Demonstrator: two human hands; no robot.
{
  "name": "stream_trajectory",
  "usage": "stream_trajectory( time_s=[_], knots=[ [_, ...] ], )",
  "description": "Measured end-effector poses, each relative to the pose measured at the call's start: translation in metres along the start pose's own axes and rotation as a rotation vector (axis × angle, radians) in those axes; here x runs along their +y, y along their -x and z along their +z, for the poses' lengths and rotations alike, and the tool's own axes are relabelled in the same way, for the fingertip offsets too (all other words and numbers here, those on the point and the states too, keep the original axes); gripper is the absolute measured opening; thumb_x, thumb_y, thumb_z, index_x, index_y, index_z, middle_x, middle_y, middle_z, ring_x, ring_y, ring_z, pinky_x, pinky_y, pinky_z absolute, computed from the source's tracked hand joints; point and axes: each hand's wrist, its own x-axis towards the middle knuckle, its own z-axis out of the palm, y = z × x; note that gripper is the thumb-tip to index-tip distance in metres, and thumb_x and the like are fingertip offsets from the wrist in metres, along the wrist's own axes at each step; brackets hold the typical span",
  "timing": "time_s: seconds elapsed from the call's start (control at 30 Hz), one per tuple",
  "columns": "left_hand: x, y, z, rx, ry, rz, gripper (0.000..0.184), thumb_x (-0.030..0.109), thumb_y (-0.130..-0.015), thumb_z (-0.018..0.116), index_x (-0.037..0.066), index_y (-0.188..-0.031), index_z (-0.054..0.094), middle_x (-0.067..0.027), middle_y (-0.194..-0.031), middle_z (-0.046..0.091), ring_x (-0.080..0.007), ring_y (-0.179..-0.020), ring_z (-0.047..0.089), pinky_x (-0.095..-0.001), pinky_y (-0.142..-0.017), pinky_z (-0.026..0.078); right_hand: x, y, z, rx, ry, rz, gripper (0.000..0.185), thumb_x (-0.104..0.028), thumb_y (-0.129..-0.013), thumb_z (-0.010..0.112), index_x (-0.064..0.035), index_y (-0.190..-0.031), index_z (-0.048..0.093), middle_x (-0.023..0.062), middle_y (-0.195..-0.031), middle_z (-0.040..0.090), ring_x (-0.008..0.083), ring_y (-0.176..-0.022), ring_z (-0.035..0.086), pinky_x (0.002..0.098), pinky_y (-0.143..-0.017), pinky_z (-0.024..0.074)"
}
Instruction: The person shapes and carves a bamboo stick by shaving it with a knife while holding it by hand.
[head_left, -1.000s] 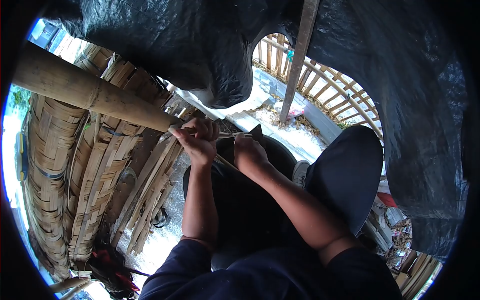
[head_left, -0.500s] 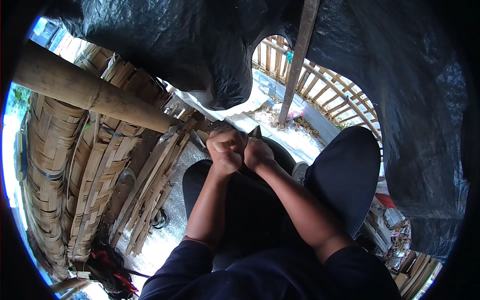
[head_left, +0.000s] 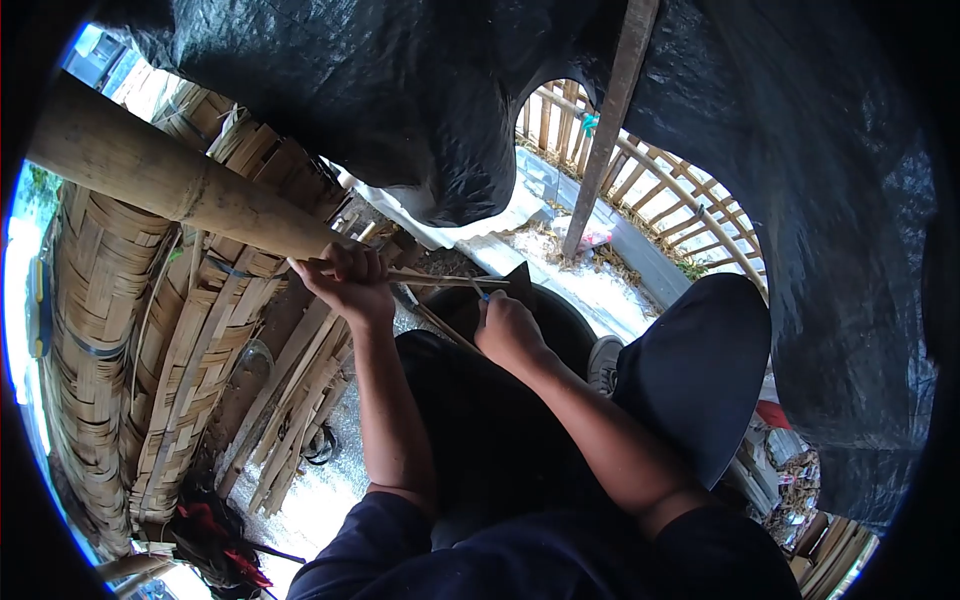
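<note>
My left hand [head_left: 350,287] is closed around a thin bamboo strip [head_left: 440,281], which reaches to the right across the space between my hands. My right hand [head_left: 512,332] grips a small knife [head_left: 479,289]; a bit of blue shows at its handle, and most of that handle is hidden in my fist. The short blade is up against or very near the strip's right end; I cannot tell if they touch. Behind my right hand sits a round black object [head_left: 567,325], with a dark pointed piece [head_left: 519,286] standing at its edge.
A thick bamboo pole [head_left: 190,190] slants in from the left, above woven bamboo panels [head_left: 110,270]. Split bamboo pieces [head_left: 295,440] lie left of my legs. Black plastic sheeting [head_left: 400,110] hangs ahead and to the right, beside a wooden post [head_left: 603,140]. A bamboo fence [head_left: 690,200] stands beyond.
My left hand has moved left and away from my right hand, where the two were close together. The bamboo strip and knife blade now show between them. My right hand has shifted slightly down.
</note>
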Motion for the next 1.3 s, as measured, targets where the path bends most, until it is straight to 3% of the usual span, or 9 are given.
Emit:
stream_trajectory(
  time_s=[0.1,0.23,0.3,0.53,0.63,0.73,0.83,0.9,1.3],
  knots=[
    [-0.001,-0.001,0.000,-0.035,0.050,-0.037,0.062,0.068,-0.092,0.029,0.017,-0.055,0.026,0.0058,-0.045,0.015,-0.0086,-0.041,0.009,-0.0280,-0.039,0.009,-0.008,-0.001,0.006,0.050,-0.085,-0.122,0.028,-0.020,-0.095,0.046,0.0058,-0.086,0.053,0.0282,-0.072,0.062,0.0416,-0.073,0.065,0.0469,-0.066,0.0536],
    [-0.003,0.005,0.003,-0.032,0.068,-0.022,0.062,0.066,-0.093,0.030,0.017,-0.055,0.026,0.0056,-0.045,0.015,-0.0087,-0.041,0.009,-0.0280,-0.039,0.009,-0.017,-0.002,0.006,0.050,-0.128,-0.121,0.029,-0.020,-0.095,0.045,0.0059,-0.085,0.053,0.0279,-0.071,0.062,0.0425,-0.071,0.065,0.0483,-0.066,0.0529],
    [-0.001,0.007,0.001,-0.223,0.119,0.031,0.061,0.064,-0.093,0.029,0.017,-0.055,0.027,0.0054,-0.046,0.015,-0.0093,-0.041,0.010,-0.0280,-0.040,0.010,-0.018,-0.005,0.003,0.048,-0.111,-0.077,0.030,-0.020,-0.096,0.044,0.0060,-0.084,0.053,0.0274,-0.071,0.063,0.0430,-0.071,0.065,0.0490,-0.066,0.0523],
    [-0.019,0.012,0.004,-0.169,0.099,-0.094,0.065,0.068,-0.092,0.026,0.015,-0.054,0.025,0.0047,-0.046,0.020,-0.0100,-0.041,0.015,-0.0282,-0.041,0.013,-0.020,-0.005,0.004,0.072,-0.139,-0.067,0.031,-0.020,-0.096,0.042,0.0066,-0.086,0.053,0.0271,-0.069,0.062,0.0413,-0.070,0.065,0.0491,-0.067,0.0521],
    [-0.017,0.012,0.004,-0.261,0.121,-0.080,0.061,0.066,-0.092,0.027,0.017,-0.057,0.026,0.0043,-0.049,0.017,-0.0108,-0.044,0.013,-0.0296,-0.044,0.013,-0.024,-0.003,0.000,0.087,-0.180,-0.076,0.029,-0.021,-0.096,0.043,0.0054,-0.088,0.053,0.0277,-0.069,0.062,0.0414,-0.071,0.065,0.0492,-0.066,0.0520],
    [-0.011,0.010,0.006,-0.305,0.114,-0.044,0.062,0.067,-0.092,0.027,0.016,-0.056,0.026,0.0038,-0.049,0.017,-0.0111,-0.044,0.013,-0.0301,-0.044,0.013,-0.022,-0.004,0.003,0.089,-0.223,-0.078,0.026,-0.020,-0.096,0.044,0.0036,-0.089,0.052,0.0276,-0.068,0.062,0.0424,-0.071,0.064,0.0501,-0.064,0.0518],
    [-0.012,0.006,-0.001,-0.316,0.108,-0.087,0.063,0.068,-0.092,0.026,0.016,-0.056,0.026,0.0037,-0.048,0.017,-0.0112,-0.044,0.012,-0.0300,-0.044,0.013,-0.011,-0.006,0.014,0.156,-0.194,-0.182,0.024,-0.017,-0.096,0.047,0.0035,-0.083,0.051,0.0252,-0.062,0.059,0.0433,-0.062,0.062,0.0510,-0.056,0.0479],
    [-0.015,0.007,-0.005,-0.178,0.130,-0.144,0.063,0.069,-0.091,0.026,0.016,-0.056,0.025,0.0041,-0.048,0.016,-0.0114,-0.043,0.012,-0.0295,-0.043,0.012,-0.009,-0.006,0.017,0.169,-0.147,-0.179,0.022,-0.015,-0.095,0.048,0.0019,-0.081,0.051,0.0245,-0.059,0.059,0.0424,-0.059,0.062,0.0504,-0.053,0.0486],
    [-0.013,0.004,-0.003,0.001,0.040,-0.102,0.066,0.073,-0.089,0.026,0.016,-0.057,0.029,0.0044,-0.046,0.018,-0.0101,-0.041,0.014,-0.0286,-0.041,0.012,-0.012,-0.012,0.025,0.200,-0.068,-0.178,0.023,-0.018,-0.096,0.046,0.0008,-0.084,0.049,0.0237,-0.059,0.059,0.0423,-0.060,0.063,0.0501,-0.053,0.0506]
  ],
)
